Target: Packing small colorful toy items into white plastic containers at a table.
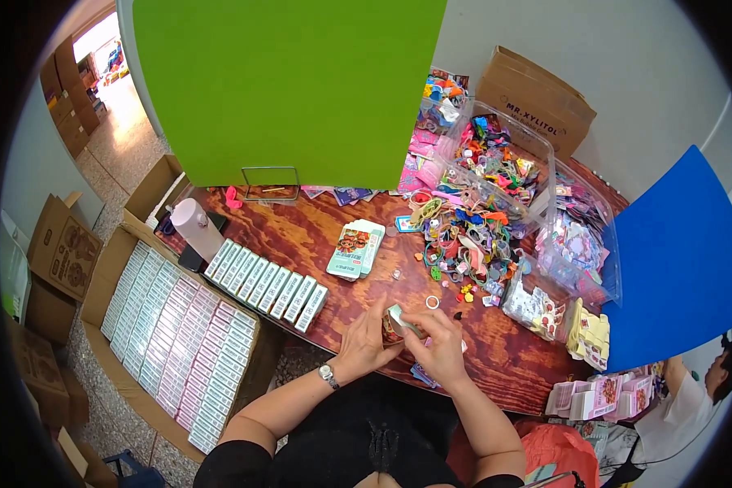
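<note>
Close to the table's front edge, both my hands are closed on a small light-green carton (391, 331) with a picture printed on its side. My left hand (363, 342) grips its left side. At its upper end, the fingers of my right hand (437, 346) pinch by a pale flap (396, 311); my fingers cover much of the carton. Just beyond lies a stack of flat light-green cartons (355, 250). To the left stands a row of filled small boxes (266, 281). A white ring (432, 302) and several tiny toys (467, 293) lie near my right hand.
A large cardboard box (135, 392) of packed small boxes stands at left, near a pink tumbler (197, 228). Clear bins (555, 175) and a heap of colourful trinkets (468, 236) fill the right side. Green (285, 89) and blue (683, 268) boards border the table. Another person (683, 415) is at far right.
</note>
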A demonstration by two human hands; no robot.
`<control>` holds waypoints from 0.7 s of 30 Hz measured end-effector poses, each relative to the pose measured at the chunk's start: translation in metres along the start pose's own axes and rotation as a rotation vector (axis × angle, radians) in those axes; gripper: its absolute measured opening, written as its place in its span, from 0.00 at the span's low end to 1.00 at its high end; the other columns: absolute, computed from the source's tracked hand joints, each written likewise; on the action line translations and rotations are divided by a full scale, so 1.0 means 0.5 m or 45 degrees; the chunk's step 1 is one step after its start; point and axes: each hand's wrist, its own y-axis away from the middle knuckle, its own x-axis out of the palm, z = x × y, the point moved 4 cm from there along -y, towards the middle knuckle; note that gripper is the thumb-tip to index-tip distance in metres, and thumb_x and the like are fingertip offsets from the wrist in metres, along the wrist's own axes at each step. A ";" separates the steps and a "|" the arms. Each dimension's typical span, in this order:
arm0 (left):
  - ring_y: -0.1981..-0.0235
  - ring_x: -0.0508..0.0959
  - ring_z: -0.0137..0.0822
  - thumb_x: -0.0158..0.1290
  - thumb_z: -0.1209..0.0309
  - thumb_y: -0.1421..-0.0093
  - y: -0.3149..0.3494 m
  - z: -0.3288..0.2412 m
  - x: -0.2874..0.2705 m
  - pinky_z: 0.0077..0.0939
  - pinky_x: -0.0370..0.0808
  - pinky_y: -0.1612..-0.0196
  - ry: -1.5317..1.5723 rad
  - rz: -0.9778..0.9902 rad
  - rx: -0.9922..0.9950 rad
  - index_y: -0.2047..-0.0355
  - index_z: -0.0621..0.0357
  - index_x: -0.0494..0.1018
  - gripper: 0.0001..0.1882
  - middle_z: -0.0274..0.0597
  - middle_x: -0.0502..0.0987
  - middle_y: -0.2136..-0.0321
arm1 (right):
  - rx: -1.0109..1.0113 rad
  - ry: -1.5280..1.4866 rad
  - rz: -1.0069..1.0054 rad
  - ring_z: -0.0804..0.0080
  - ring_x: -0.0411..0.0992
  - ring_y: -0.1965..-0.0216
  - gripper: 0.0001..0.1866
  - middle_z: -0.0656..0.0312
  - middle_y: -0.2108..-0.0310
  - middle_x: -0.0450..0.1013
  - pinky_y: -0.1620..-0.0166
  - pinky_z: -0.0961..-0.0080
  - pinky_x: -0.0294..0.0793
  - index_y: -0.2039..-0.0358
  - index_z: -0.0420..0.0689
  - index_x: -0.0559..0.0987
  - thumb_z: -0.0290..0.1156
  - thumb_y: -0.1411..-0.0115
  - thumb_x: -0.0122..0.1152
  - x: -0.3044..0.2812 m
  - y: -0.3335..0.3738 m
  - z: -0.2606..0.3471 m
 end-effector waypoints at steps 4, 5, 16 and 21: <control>0.57 0.78 0.53 0.70 0.67 0.55 0.001 -0.002 0.010 0.42 0.76 0.55 -0.184 0.049 0.093 0.35 0.76 0.55 0.51 0.59 0.75 0.53 | 0.056 0.007 -0.008 0.63 0.78 0.67 0.11 0.54 0.64 0.76 0.64 0.72 0.80 0.59 0.39 0.84 0.23 0.44 0.67 0.002 -0.002 -0.005; 0.57 0.78 0.53 0.70 0.67 0.55 0.003 -0.001 0.012 0.42 0.76 0.55 -0.184 0.050 0.090 0.35 0.76 0.55 0.51 0.59 0.75 0.53 | 0.025 0.086 -0.014 0.62 0.78 0.67 0.11 0.54 0.64 0.76 0.63 0.71 0.79 0.59 0.40 0.84 0.22 0.44 0.66 0.002 -0.002 -0.003; 0.58 0.73 0.56 0.67 0.65 0.54 0.005 -0.009 0.013 0.43 0.71 0.52 -0.503 0.103 0.119 0.35 0.85 0.49 0.55 0.67 0.70 0.52 | -0.034 0.116 -0.076 0.57 0.78 0.60 0.12 0.52 0.61 0.80 0.58 0.66 0.77 0.55 0.37 0.82 0.20 0.41 0.65 0.007 0.029 0.003; 0.54 0.72 0.56 0.67 0.67 0.57 0.015 -0.012 0.020 0.45 0.70 0.51 -0.509 0.143 0.099 0.35 0.85 0.49 0.56 0.68 0.68 0.49 | -0.147 0.206 -0.174 0.56 0.79 0.61 0.12 0.51 0.62 0.80 0.59 0.66 0.78 0.55 0.38 0.82 0.21 0.41 0.65 0.017 0.040 -0.003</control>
